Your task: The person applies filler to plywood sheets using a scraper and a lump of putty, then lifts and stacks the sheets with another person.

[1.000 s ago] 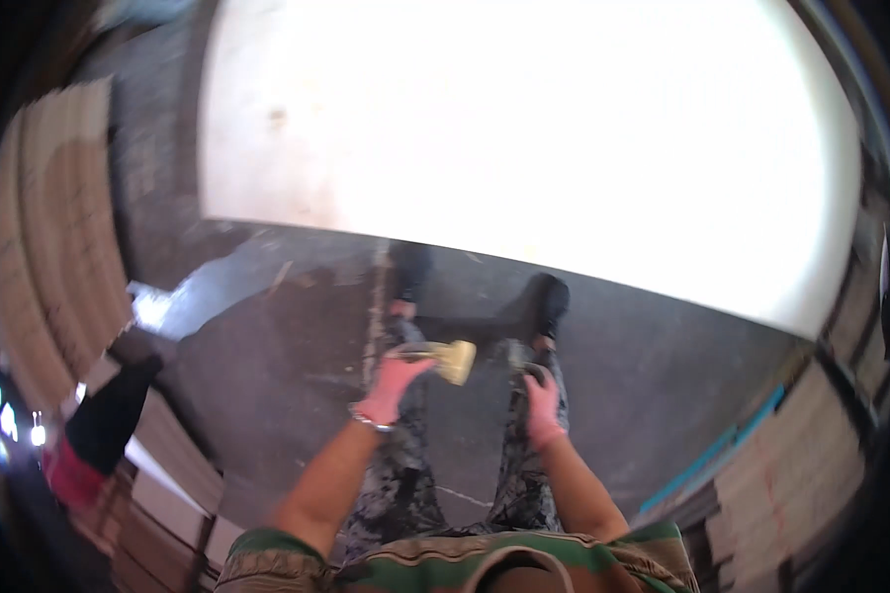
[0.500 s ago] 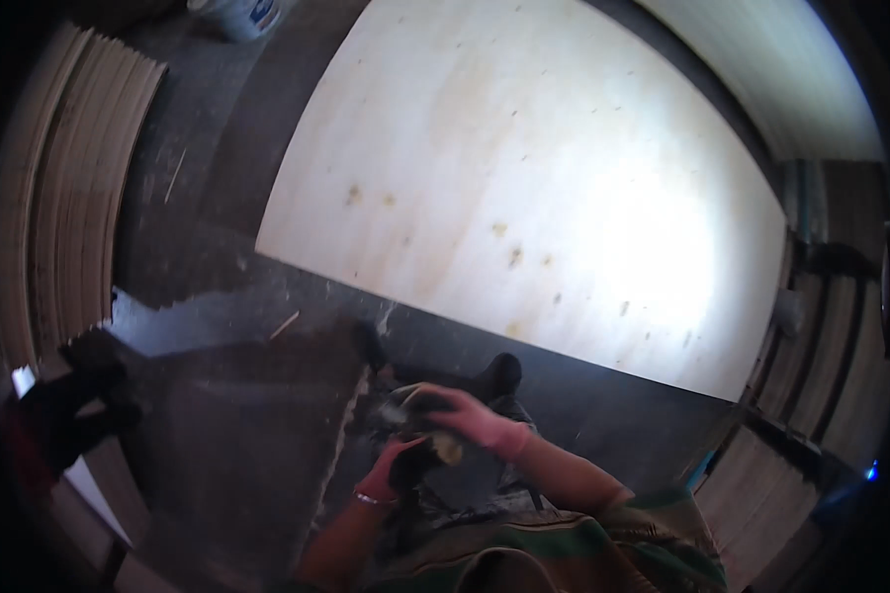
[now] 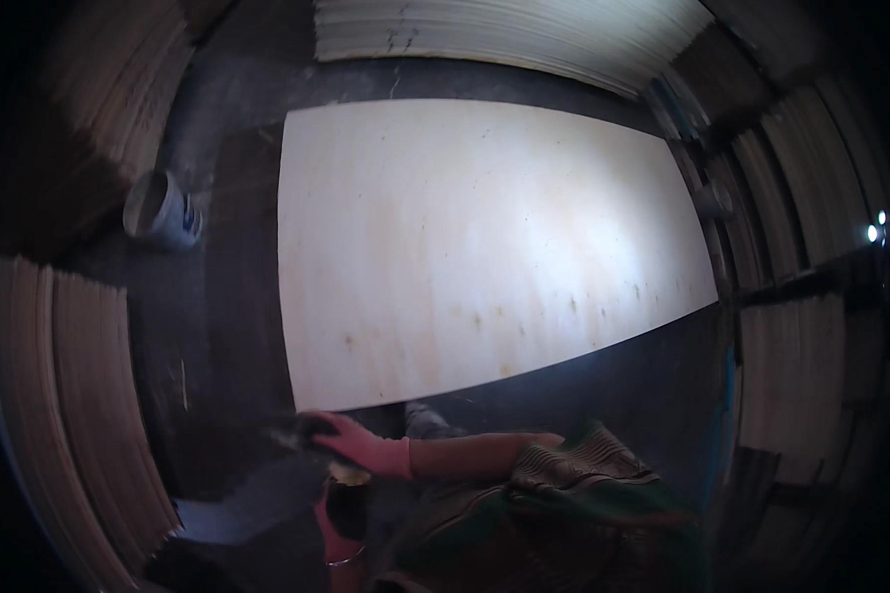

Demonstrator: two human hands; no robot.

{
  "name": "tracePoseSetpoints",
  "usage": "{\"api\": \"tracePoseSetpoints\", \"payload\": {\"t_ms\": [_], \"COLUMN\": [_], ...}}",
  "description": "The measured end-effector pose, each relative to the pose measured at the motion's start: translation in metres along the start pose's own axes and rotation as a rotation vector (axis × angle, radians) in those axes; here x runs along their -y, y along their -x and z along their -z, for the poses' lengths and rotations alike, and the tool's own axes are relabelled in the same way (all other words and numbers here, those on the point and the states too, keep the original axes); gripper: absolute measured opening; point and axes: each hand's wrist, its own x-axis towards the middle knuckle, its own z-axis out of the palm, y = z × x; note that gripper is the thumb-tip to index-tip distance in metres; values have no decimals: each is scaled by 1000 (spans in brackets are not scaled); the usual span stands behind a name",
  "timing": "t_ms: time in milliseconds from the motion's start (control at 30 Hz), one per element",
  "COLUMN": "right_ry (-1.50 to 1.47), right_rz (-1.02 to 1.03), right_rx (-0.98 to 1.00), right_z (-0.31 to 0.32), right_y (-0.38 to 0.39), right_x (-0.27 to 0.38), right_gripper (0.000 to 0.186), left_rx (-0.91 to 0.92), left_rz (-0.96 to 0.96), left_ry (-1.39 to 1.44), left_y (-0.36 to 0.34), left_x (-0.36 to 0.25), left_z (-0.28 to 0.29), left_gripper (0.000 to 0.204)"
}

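A large pale plywood sheet (image 3: 489, 252) with dark spots lies before me. Just below its near-left corner, my right hand (image 3: 356, 445), in a pink dark-palmed glove, is closed round an object too dark and blurred to name. My left hand (image 3: 341, 524), gloved alike, is beneath it, closed at a small yellowish tool (image 3: 349, 474), which is partly hidden between the two hands.
Stacks of boards stand left (image 3: 69, 395), at the far side (image 3: 494, 30) and right (image 3: 786, 385). A white bucket (image 3: 158, 212) sits left of the sheet on the dark floor (image 3: 218, 346). Another bucket (image 3: 717, 198) stands at the right.
My hands have come together, the right crossing leftward over the left with its held object. My view has swung, showing more of the far stacks and the left bucket.
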Motion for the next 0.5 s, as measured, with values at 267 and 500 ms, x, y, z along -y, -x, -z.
{"api": "tracePoseSetpoints", "payload": {"t_ms": [267, 500], "right_ry": [-1559, -1236], "right_rz": [-175, 142], "right_rx": [108, -49], "right_z": [-14, -16], "right_y": [-140, -231], "right_x": [64, 123], "right_gripper": [29, 25], "left_rx": [21, -25], "left_rz": [-587, -1232], "left_ry": [-656, -1516], "left_y": [-79, -174], "left_x": [-171, -266], "left_z": [-81, -113], "left_gripper": [34, 31]}}
